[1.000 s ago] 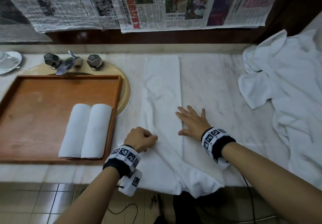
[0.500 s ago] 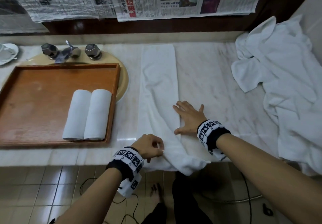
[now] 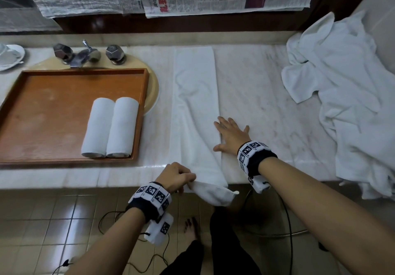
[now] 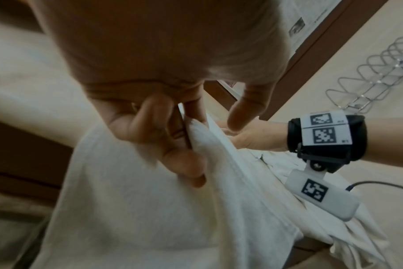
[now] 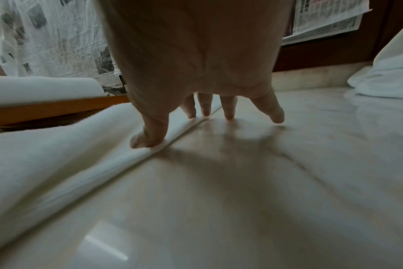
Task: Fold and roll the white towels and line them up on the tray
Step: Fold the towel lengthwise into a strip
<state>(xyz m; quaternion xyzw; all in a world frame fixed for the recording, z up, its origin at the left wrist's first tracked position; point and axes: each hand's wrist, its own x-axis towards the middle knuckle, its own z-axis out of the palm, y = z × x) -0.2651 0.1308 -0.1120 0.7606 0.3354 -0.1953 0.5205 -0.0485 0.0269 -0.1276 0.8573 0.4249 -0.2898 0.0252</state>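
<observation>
A long folded white towel (image 3: 194, 95) lies lengthwise on the marble counter, its near end hanging over the front edge. My left hand (image 3: 177, 177) pinches that hanging end (image 4: 196, 138) just off the counter edge. My right hand (image 3: 229, 134) lies flat with spread fingers (image 5: 228, 111) along the towel's right edge, thumb on the cloth. Two rolled white towels (image 3: 111, 127) lie side by side at the right of the wooden tray (image 3: 42, 114).
A heap of loose white towels (image 3: 350, 95) covers the counter's right end. Behind the tray are a tap and two knobs (image 3: 87, 53) over a basin; a white dish (image 3: 9, 56) sits far left. Newspapers hang on the back wall. Cables trail on the tiled floor below.
My left hand has drawn the towel's near end back toward me and off the counter edge. The right hand has stayed flat on the towel's right edge.
</observation>
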